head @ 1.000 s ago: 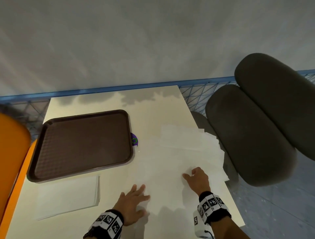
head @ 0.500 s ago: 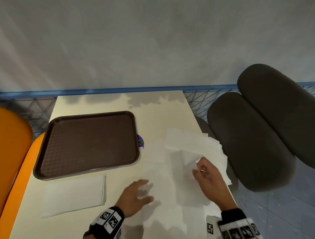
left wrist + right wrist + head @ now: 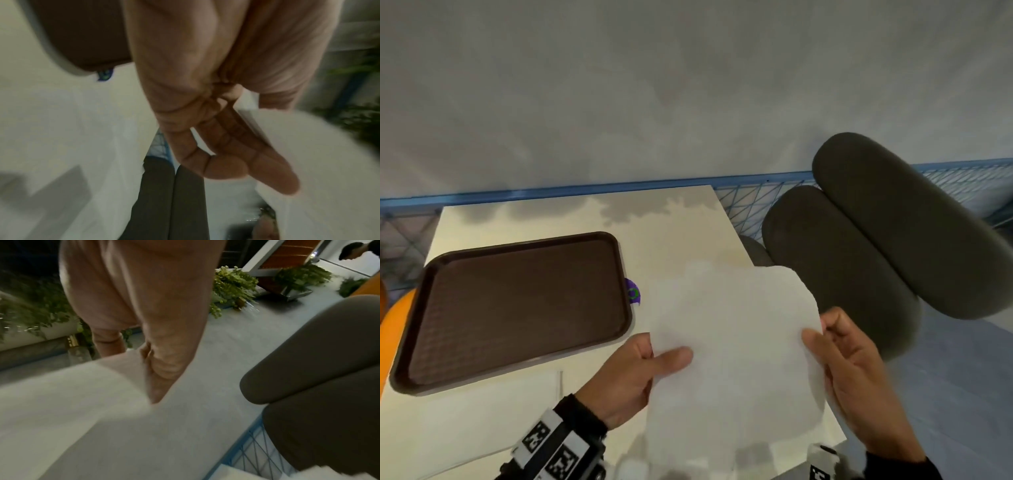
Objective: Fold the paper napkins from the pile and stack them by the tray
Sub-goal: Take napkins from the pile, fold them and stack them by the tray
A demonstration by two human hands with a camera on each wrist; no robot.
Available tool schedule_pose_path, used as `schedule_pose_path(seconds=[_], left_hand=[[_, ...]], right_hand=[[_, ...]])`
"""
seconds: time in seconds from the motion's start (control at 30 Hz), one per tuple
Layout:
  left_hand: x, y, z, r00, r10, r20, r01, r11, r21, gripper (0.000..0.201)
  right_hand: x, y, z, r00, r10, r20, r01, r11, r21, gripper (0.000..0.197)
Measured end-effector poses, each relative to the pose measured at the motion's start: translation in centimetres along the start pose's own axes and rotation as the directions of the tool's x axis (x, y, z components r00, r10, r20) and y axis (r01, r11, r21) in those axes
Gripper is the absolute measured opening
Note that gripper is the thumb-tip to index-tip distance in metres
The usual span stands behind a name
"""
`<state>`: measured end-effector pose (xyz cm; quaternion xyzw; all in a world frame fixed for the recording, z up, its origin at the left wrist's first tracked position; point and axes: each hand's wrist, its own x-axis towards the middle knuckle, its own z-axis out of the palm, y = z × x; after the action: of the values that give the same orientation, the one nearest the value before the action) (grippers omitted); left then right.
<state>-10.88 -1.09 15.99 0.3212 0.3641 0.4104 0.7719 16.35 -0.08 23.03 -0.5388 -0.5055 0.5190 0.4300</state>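
Two hands, left hand and right hand, fingers pinching one napkin beside one tray.

A plain grey wall rises behind the pale counter; a dark padded chair stands right, above grey floor.

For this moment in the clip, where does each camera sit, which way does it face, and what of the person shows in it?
Head: worn on the head, looking forward and down at the table, brown tray and held napkin; left hand and right hand show.
Left wrist: looks along the left palm and fingers pinching the napkin edge.
Right wrist: looks along the right hand toward plants and floor.
Shared: all three show the napkin and the dark chair.
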Motion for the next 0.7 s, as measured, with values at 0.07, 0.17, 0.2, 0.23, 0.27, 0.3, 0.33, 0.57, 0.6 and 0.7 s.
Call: schedule_pose_path(seconds=[0.07,0.17,0.2,0.23,0.27,0.3,0.33,0.57,0.6,0.7], left_hand=[[-1.2,1.5,-0.3,0.995,0.052,-0.084,-0.046,0.996,0.077,0.03],[-3.3,2.8,-1.2,0.982,0.114,-0.151,-0.082,0.975,0.205,0.029],[-4.1,3.0,-1.5,0.978,0.124,-0.169,-0.084,0.971,0.225,0.034],[-4.8,3.3,-1.7,0.973,0.129,-0.193,-0.082,0.968,0.238,0.034],[-5.5,3.6,-1.9,0.965,0.137,-0.223,-0.079,0.965,0.251,0.029],[-6.2,4.0,-2.1,0.958,0.148,-0.247,-0.078,0.959,0.273,0.023],[-6.8,4.4,-2.3,0.955,0.159,-0.251,-0.078,0.949,0.306,0.022],[-10.2,7.1,-3.1,0.957,0.221,-0.189,-0.101,0.862,0.497,0.028],[-10.6,7.3,-3.3,0.95,0.244,-0.193,-0.113,0.85,0.515,0.027],[-11.4,7.7,-4.3,0.921,0.304,-0.242,-0.135,0.835,0.534,0.024]], right_hand=[[-0.3,0.8,0.6,0.989,0.101,0.108,-0.11,0.991,0.075,0.065],[-0.7,1.6,2.5,0.953,0.173,0.25,-0.199,0.977,0.081,0.044],[-0.7,1.8,3.3,0.95,0.175,0.258,-0.202,0.976,0.083,0.033],[-0.7,1.8,4.0,0.952,0.169,0.255,-0.198,0.976,0.094,0.024],[-0.6,1.9,4.6,0.955,0.157,0.253,-0.188,0.976,0.105,0.022],[-0.5,1.9,5.1,0.955,0.142,0.26,-0.178,0.977,0.119,0.024],[-0.4,2.1,5.5,0.953,0.135,0.27,-0.174,0.977,0.126,0.025],[0.8,3.4,7.6,0.929,0.115,0.352,-0.165,0.979,0.117,0.054],[0.9,3.5,7.7,0.922,0.089,0.378,-0.139,0.984,0.108,0.061],[1.3,3.8,7.6,0.92,-0.025,0.391,-0.034,0.989,0.143,0.015]])
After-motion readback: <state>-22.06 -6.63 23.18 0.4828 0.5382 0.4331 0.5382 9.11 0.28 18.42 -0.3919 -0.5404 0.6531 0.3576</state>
